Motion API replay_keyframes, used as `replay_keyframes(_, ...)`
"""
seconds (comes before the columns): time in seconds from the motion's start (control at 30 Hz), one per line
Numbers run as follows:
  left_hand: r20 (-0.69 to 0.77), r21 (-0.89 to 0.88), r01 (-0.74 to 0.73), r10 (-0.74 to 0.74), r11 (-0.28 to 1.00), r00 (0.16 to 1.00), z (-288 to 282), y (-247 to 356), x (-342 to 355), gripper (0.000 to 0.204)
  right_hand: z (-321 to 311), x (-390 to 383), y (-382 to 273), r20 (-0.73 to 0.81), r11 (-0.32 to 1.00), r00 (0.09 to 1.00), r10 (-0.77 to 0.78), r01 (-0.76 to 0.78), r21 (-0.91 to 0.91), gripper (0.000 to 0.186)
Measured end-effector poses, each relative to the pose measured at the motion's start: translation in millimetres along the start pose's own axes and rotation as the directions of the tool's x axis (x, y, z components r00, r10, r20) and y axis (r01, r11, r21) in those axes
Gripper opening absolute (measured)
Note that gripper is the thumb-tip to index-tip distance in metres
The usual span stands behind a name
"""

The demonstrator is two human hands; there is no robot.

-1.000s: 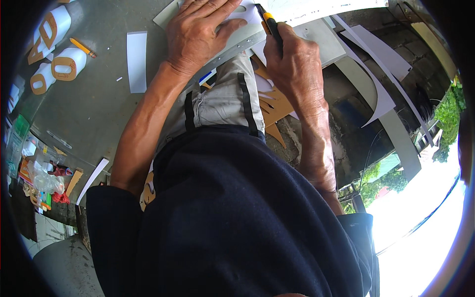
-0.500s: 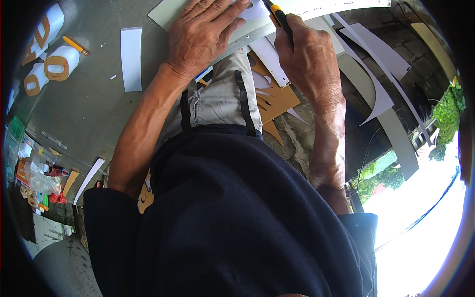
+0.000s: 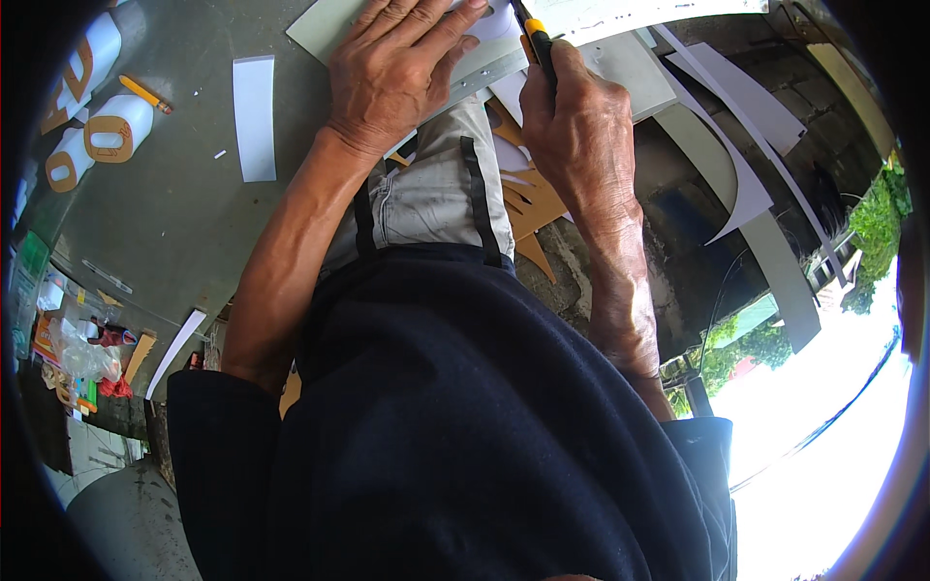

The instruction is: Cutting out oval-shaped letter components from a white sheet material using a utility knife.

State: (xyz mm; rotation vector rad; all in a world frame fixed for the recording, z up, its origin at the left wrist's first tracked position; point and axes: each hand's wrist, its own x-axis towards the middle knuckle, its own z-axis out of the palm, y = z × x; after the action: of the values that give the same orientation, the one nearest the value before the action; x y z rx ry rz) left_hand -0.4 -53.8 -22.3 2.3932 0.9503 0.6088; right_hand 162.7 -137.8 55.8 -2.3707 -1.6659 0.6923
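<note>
My left hand [image 3: 392, 73] lies flat with its fingers stretched on a pale sheet [image 3: 320, 31] at the table's near edge, pressing on it. In my right hand [image 3: 586, 126] is a black and yellow utility knife [image 3: 539, 44], gripped by the handle. Its tip points up and away, touching or just over the white material beside my left fingertips; contact cannot be made out. Part of a rounded outline shows on the sheet between the hands. The top of the picture cuts off the far part of the sheet.
On the grey table [image 3: 184, 223] lie a white strip [image 3: 255, 116], a yellow stick-like tool [image 3: 145, 94] and several white blocks with brown faces [image 3: 111, 136]. Plastic bags and clutter [image 3: 87, 353] sit at lower left. White offcuts [image 3: 741, 97] and brown cut board [image 3: 533, 198] lie right of my legs.
My right hand has moved left and slightly toward me with the utility knife, whose tip has shifted a little left. My left hand stays pressed in nearly the same place.
</note>
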Motion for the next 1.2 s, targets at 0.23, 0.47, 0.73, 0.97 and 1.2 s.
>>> replay_keyframes(0.23,-0.004,0.004,0.000,0.000,1.000,1.000,1,0,0,0.030,0,-2,-1,0.016,1.000,1.000,0.006,-0.006,-0.022,0.014)
replay_keyframes(0.47,0.002,0.010,0.002,-0.002,1.000,1.000,0,1,-1,0.031,0,-3,-3,0.020,1.000,0.999,0.025,-0.025,-0.012,0.013)
replay_keyframes(0.73,0.003,-0.012,0.019,-0.019,1.000,1.000,-1,3,0,0.030,1,-6,-3,0.019,1.000,1.000,0.024,-0.024,-0.008,0.014)
replay_keyframes(0.97,0.004,-0.025,0.022,-0.022,0.999,1.000,1,1,-2,0.030,5,-10,-4,0.004,0.999,0.999,0.048,-0.048,-0.007,0.014)
replay_keyframes(1.2,-0.023,-0.016,0.005,-0.005,1.000,1.000,2,1,-1,0.029,5,-12,-7,-0.001,0.998,0.998,0.064,-0.064,0.011,0.014)
